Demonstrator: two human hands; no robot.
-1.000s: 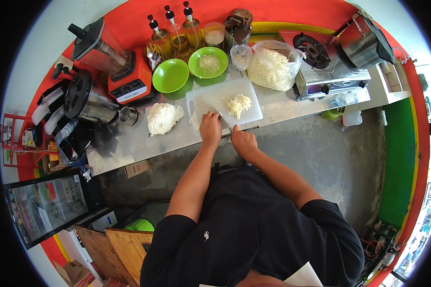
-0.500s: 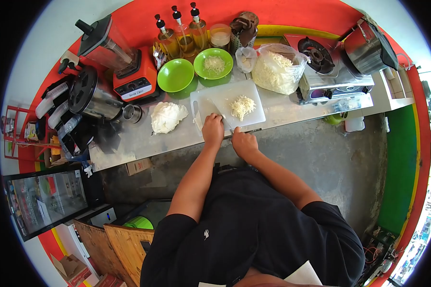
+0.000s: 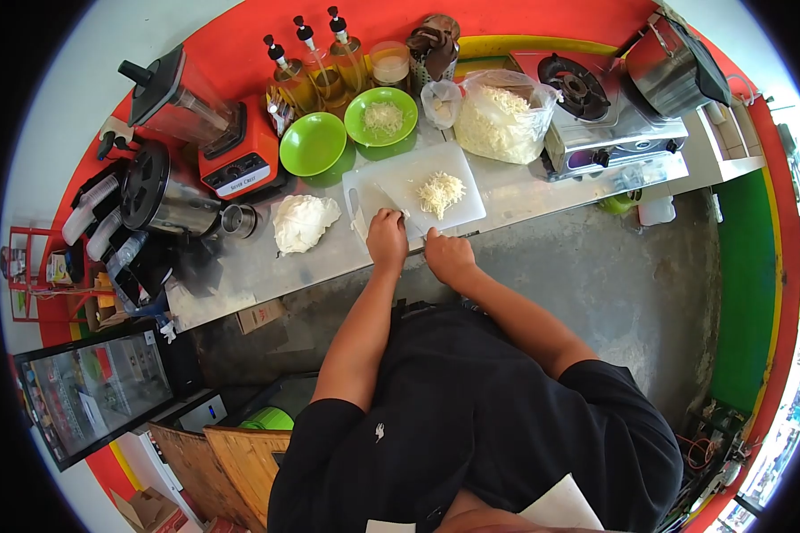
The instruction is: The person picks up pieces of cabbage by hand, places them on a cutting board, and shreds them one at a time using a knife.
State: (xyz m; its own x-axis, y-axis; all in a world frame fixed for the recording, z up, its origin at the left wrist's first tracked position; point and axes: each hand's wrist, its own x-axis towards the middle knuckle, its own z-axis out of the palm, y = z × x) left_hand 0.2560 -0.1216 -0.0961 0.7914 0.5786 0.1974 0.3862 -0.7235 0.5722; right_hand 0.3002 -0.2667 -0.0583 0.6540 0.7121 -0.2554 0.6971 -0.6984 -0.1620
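A white cutting board lies near the counter's front edge. My right hand is closed round the handle of a knife, whose blade slants up and left across the board. Beside the blade, my left hand is closed with fingertips bent down on a small pale piece of cabbage, mostly hidden under them. To the right of the blade rests a pile of shredded cabbage. A larger chunk of cabbage sits on the counter, left of the board.
Behind the board stand two green bowls, the right one with pale shreds inside. A plastic bag of shreds is beside the gas stove. A red blender and a metal cup stand left.
The head view has shifted a little, so the counter's things sit slightly further left. Both hands stay at the board, with the knife still between them.
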